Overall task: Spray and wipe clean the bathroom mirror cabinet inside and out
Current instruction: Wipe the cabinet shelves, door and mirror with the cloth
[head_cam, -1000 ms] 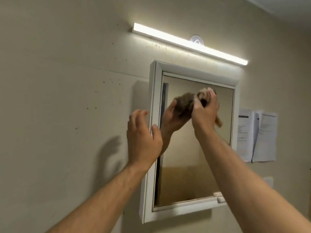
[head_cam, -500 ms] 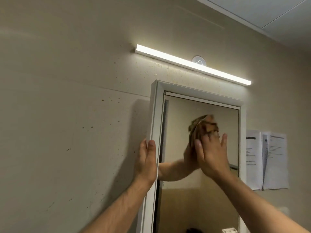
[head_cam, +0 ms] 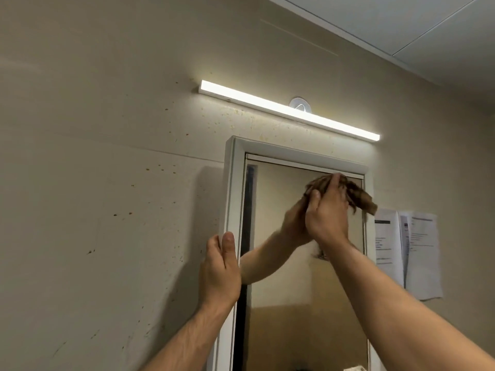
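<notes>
A lit strip light point(head_cam: 289, 111) hangs on the speckled beige wall point(head_cam: 107, 183) beside taped papers point(head_cam: 407, 253).

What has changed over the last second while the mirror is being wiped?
The right hand, gripping the brown cloth, has wiped up and to the right, close to the top right corner of the mirror. The left hand, curled a second ago, now lies flat against the left edge of the cabinet frame. The cloth stays gripped.
</notes>
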